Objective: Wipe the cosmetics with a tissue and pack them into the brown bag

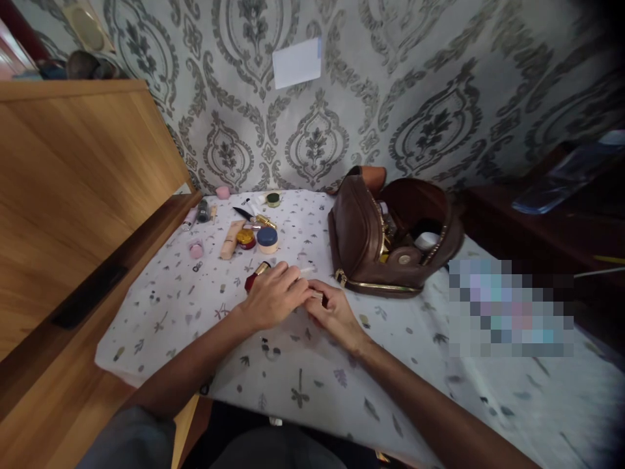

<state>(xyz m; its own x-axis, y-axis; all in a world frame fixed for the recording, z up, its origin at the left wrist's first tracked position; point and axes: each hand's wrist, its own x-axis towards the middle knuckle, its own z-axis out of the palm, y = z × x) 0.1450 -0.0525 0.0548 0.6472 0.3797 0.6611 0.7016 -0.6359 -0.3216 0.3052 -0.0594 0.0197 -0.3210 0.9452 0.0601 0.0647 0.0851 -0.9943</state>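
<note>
Both hands meet mid-counter: left hand curled over a red-gold lipstick poking far-left, right hand pinching something small I can't make out.

Two hands meet at the middle of the frame: the left hand and the right hand. One red tube with a gold end lies just above the left hand. One brown bag stands open right of centre. In the upper-left cluster on the cloth there are one blue-lidded jar, one red and gold pot, one beige tube, one pink pot, one green-lidded pot and one pink lump. One white paper hangs on the wall at upper centre. Smaller bits in the cluster are too small to count.
</note>
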